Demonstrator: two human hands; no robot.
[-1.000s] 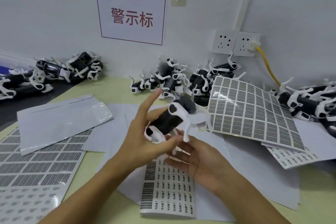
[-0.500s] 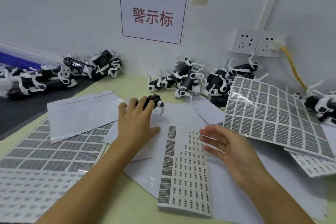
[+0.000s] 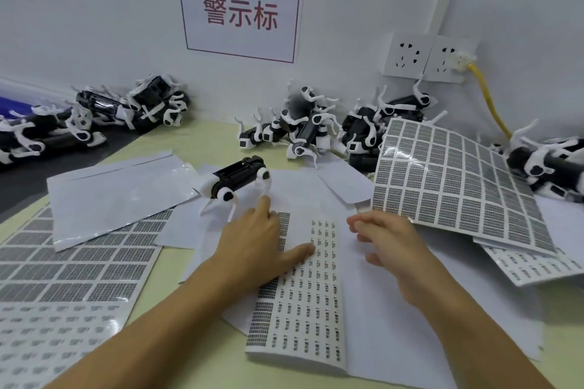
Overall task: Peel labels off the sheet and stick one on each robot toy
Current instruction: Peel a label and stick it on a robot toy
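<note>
Presently we note the left hand (image 3: 259, 243) flat and spread on the label sheet (image 3: 303, 300), holding nothing; the right hand (image 3: 392, 246) hovers beside it, loosely curled, empty. One toy (image 3: 235, 178) stands just beyond the sheet.

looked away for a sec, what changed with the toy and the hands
The black-and-white robot dog toy, held in both hands a second ago, now stands released on the papers. The left hand moved back onto the small-label sheet; the right hand hovers empty. The toy piles stayed put.
</note>
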